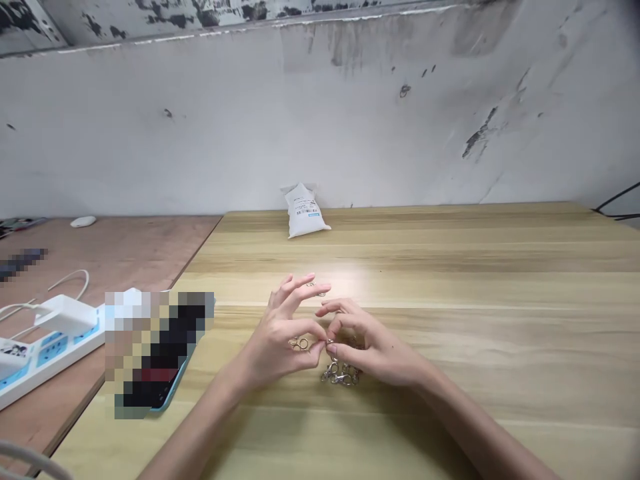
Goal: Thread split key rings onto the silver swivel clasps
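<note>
My left hand (287,333) pinches with thumb and index finger, its other fingers fanned out. My right hand (367,343) meets it fingertip to fingertip, thumb and index finger closed on a small shiny metal piece (330,342). Its exact kind is mostly covered by the fingers, and whatever the left fingertips grip is hidden. Below the right thumb lies a small pile of silver swivel clasps (343,377), partly under that hand. Gold-toned metal rings (301,343) show through the gap inside the left hand's pinch. More small rings (319,291) lie beyond the left fingers.
A white printed plastic packet (306,212) rests at the back of the wooden table (475,267), by the wall. A phone (170,353), partly pixelated, lies at left. Past it, a white power strip (50,347) with plugged-in chargers and cables crosses a brown board.
</note>
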A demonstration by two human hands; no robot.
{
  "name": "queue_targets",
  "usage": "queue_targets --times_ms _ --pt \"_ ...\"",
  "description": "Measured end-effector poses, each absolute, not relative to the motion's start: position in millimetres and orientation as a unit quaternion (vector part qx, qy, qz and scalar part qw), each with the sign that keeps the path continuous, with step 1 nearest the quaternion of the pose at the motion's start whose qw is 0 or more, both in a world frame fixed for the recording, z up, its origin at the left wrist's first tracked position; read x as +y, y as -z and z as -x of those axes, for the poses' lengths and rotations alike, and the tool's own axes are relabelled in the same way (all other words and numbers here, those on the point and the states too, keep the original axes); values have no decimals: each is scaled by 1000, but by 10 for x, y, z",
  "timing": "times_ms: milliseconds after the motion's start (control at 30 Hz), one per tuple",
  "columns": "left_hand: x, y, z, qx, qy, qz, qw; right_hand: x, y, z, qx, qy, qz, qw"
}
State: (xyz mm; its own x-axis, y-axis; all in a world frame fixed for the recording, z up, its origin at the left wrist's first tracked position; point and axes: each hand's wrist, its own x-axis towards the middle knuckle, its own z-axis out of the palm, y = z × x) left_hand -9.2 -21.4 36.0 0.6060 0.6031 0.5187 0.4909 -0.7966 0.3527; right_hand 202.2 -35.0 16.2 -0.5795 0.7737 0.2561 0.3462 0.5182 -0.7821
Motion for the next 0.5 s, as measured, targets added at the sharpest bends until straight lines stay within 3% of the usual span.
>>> queue_targets --times_ms 100,300,500 --pt "-228 -353 82 309 -302 -896 98 -296 -112 -2027 -838 -283 330 330" --pt "-180 -272 109 410 -247 -869 128 -308 -52 -1927 -852 68 325 404" --pt "-125 -229 147 415 -256 -869 80 -465 -74 -1796 -877 95 241 404"
